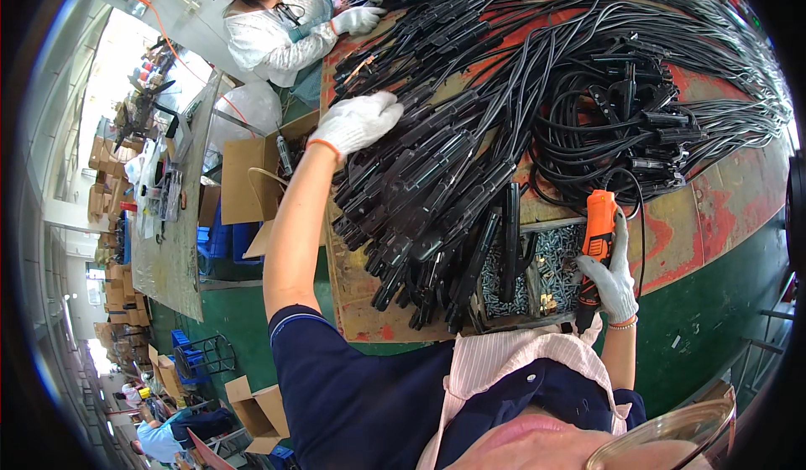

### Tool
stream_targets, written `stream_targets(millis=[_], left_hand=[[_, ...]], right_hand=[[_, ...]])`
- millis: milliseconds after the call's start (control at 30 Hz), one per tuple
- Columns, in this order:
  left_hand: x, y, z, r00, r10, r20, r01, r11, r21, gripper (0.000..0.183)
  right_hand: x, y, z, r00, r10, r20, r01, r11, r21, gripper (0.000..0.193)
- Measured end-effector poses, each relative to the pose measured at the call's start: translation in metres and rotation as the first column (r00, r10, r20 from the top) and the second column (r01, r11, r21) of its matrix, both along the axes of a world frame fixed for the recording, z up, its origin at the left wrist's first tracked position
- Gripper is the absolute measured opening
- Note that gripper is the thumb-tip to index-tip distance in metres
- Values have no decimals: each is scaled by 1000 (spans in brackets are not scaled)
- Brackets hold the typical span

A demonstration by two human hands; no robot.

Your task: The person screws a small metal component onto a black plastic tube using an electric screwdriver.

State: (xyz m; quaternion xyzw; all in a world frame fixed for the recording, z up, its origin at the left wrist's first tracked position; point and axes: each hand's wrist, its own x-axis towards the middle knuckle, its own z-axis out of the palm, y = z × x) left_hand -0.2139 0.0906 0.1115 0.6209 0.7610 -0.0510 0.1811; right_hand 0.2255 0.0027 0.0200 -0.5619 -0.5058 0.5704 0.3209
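My left hand (357, 126), in a white glove with an orange cuff, reaches over the left side of a large pile of black plastic handles (428, 168) with cables. Its fingers are stretched out, and I cannot make out whether they touch a handle. In my right hand (617, 287), also gloved, is an orange and black electric screwdriver (599, 222), held upright with its dark lower end down by the tray. Just left of it, the parts tray holds silvery screws (502, 295) and small brass pieces (548, 304). One black handle (510, 243) lies across the tray.
Coiled black cables with handles (621, 126) lie at the right of the red and tan worktable (672, 239). Grey-black cables (722, 50) run to the far right. Across the table a co-worker's gloved hand (357, 21) rests near the pile. Left stands an open cardboard box (248, 180).
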Motion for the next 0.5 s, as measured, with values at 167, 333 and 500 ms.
stream_targets(millis=[167,333,500], left_hand=[[13,-4,-8,987,58,-150,-41,992,118,69],[21,-2,6,979,34,-201,-35,999,-2,74],[14,-11,15,992,46,-121,-49,998,-24,77]], right_hand=[[0,-1,2,1000,-2,2,2,1000,-9,96],[1,-2,-2,1000,3,29,-5,997,76,95],[3,-5,1,1000,6,-5,-6,1000,19,94]])
